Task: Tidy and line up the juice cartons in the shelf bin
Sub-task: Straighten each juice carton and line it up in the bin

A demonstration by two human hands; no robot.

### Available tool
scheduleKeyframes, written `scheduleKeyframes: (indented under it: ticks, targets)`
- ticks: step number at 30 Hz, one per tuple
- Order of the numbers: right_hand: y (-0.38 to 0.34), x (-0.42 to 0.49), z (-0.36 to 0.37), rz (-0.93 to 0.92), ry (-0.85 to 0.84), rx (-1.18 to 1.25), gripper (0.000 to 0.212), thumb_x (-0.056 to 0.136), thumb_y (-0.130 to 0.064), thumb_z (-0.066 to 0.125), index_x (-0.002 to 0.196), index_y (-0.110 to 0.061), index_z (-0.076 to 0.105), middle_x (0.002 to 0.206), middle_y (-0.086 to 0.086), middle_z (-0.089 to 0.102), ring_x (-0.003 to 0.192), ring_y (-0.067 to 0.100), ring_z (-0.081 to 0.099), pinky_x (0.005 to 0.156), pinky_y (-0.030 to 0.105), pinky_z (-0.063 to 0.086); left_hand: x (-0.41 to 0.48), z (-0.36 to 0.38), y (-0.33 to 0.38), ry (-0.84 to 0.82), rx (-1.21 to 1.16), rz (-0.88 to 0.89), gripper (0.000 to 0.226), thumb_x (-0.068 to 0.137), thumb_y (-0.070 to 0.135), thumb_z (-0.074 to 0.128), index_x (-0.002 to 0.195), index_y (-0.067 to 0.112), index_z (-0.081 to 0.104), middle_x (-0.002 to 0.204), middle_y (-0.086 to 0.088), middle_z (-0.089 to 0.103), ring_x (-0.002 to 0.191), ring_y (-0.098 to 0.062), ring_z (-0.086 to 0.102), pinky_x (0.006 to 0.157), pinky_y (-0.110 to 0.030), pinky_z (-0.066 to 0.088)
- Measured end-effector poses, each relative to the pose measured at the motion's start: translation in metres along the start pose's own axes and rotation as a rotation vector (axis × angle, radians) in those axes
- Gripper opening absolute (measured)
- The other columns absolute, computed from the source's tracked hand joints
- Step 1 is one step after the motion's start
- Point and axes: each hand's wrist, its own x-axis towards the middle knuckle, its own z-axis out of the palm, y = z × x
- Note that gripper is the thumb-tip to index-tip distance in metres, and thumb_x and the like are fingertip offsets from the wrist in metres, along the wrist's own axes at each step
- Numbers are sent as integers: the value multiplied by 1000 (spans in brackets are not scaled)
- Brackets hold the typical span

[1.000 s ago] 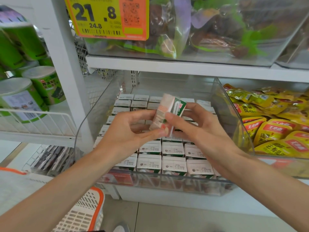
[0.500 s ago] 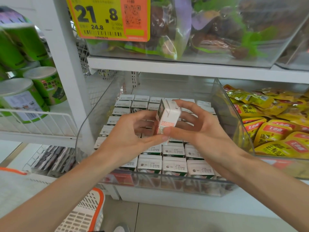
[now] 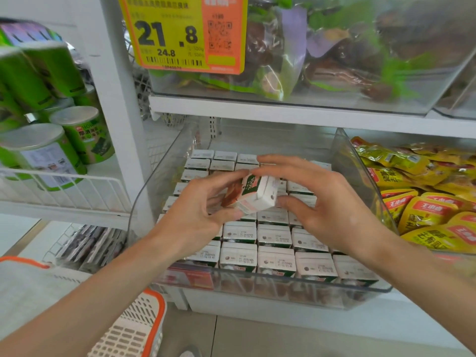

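A clear plastic shelf bin [image 3: 360,292] holds several rows of small white juice cartons [image 3: 275,260] standing upright with their tops showing. One loose juice carton [image 3: 253,195] lies tilted on its side above the middle of the bin. My left hand [image 3: 199,210] holds its left end with thumb below and fingers above. My right hand [image 3: 319,202] holds its right end, thumb against the carton's top face and fingers spread over it. The cartons under both hands are hidden.
Yellow snack packets [image 3: 425,202] fill the neighbouring bin on the right. Green tins [image 3: 46,150] sit in a white wire rack on the left. A yellow price tag [image 3: 180,32] hangs from the upper shelf bin. A white and orange basket [image 3: 134,328] is below left.
The carton has been turned from upright to lying on its side between both hands, and it sits a little lower over the bin.
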Motion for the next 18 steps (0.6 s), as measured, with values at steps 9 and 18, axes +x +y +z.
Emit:
scheduleKeyframes:
  ticks: [9,18]
  targets:
    - [5,30,24,161,259,126,39,89,-30,81,126,-27,71,114,-15,72,101,-2,69,90,12,55,-12,-29,-10,161,247,-145,41,91,12,79,125,29,66,107,14,66,98,0,65,98,-24,53]
    - [7,79,47,192,96,-75,45,92,-36,81,133,-31,63,110,-12,69,91,-2,69,82,3,49,-16,-30,-16,89,327,-146,27,95,17,74,112,36,66,112,15,65,107,-1,58,99,-20,46]
